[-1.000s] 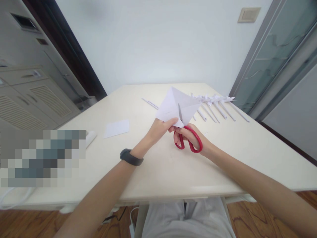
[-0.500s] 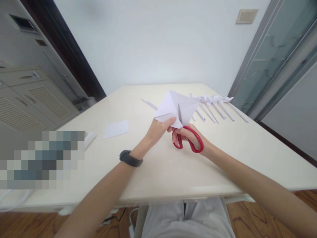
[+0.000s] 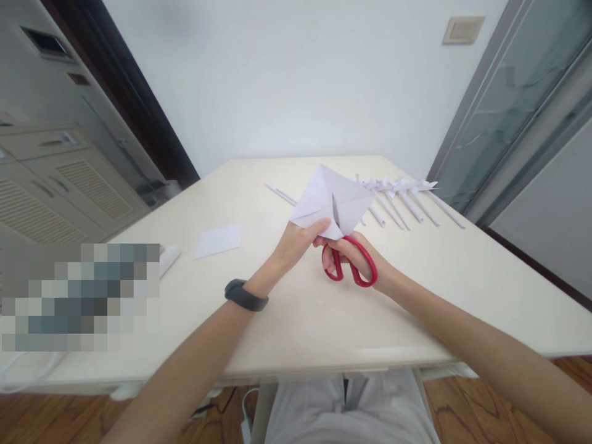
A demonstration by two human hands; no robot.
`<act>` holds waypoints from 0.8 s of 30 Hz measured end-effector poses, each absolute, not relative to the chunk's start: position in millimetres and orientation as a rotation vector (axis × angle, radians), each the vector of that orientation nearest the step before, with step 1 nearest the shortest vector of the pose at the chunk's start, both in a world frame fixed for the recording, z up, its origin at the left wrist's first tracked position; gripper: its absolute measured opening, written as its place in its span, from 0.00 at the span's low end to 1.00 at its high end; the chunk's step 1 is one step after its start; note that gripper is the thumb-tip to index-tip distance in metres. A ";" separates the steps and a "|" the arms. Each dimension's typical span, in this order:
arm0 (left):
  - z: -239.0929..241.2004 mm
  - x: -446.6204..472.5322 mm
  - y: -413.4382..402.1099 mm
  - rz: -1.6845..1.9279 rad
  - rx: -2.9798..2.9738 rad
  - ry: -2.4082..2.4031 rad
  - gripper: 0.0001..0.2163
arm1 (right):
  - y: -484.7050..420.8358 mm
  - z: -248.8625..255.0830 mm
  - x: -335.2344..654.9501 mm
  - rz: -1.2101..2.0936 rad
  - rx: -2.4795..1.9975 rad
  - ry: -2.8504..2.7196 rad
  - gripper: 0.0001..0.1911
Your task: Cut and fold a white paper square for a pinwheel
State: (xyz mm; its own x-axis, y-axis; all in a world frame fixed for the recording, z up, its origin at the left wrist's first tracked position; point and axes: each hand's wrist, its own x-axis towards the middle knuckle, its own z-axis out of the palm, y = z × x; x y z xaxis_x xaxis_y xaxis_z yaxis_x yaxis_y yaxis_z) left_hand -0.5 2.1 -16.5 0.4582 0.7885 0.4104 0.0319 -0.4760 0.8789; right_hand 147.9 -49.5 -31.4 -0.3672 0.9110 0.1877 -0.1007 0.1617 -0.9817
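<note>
My left hand [image 3: 300, 239] pinches a creased square of white paper [image 3: 319, 197] by its near corner, thumb on top. In my right hand [image 3: 354, 254] is a pair of red-handled scissors [image 3: 367, 280], with fingers through the loops. A blade lies across the paper, running in from its near corner toward the middle. The paper is held above the table, tilted so its face shows. Parts of the blades and of my right fingers are hidden.
On the cream table [image 3: 259, 333], several rolled paper sticks with folded tops [image 3: 398, 188] lie at the right. Thin paper rolls [image 3: 280, 193] lie behind my left hand. A flat white sheet [image 3: 218, 241] rests to the left, and a pixelated object [image 3: 92, 296] sits farther left.
The scissors' red handles have come closer together, and the paper's right edge has shifted slightly. My left hand keeps its hold in nearly the same place.
</note>
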 end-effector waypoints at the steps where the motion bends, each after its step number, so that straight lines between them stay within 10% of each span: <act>1: -16.5 -0.5 2.0 1.098 1.842 0.697 0.11 | -49.9 -31.0 148.0 1.372 -0.817 -1.507 0.07; 24: -11.3 -1.1 0.8 1.120 1.826 0.721 0.11 | -53.9 -19.8 153.4 1.431 -0.760 -1.540 0.07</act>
State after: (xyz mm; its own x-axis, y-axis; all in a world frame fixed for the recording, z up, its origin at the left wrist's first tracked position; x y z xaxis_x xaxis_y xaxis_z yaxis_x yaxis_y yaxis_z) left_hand -1.1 0.8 -11.3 0.4319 0.8041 0.4085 0.0394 -0.4693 0.8822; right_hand 153.4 -53.9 -19.8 -0.4298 0.8826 0.1905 -0.1255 0.1506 -0.9806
